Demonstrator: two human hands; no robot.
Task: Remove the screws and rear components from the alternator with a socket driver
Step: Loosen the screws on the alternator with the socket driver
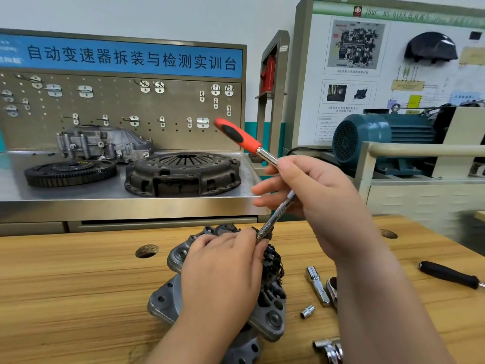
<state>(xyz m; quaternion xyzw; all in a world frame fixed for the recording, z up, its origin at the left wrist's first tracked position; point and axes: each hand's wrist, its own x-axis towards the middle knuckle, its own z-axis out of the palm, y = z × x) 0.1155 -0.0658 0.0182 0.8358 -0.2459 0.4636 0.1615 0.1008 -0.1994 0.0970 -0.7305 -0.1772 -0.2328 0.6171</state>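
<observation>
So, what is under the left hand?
The alternator: its grey housing shows around the left hand, dark rear parts at its right. The driver reaches the fingers; its tip and what it turns are covered.

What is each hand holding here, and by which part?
The right hand grips the socket driver by its metal shaft, below the red handle. The left hand lies on the alternator, its fingers pinching the shaft's lower end.

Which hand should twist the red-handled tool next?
The right hand. It grips the shaft of the socket driver below the red handle, so it can probably twist it. The left hand rests on the alternator, pinching the driver's lower end and steadying things.
</observation>
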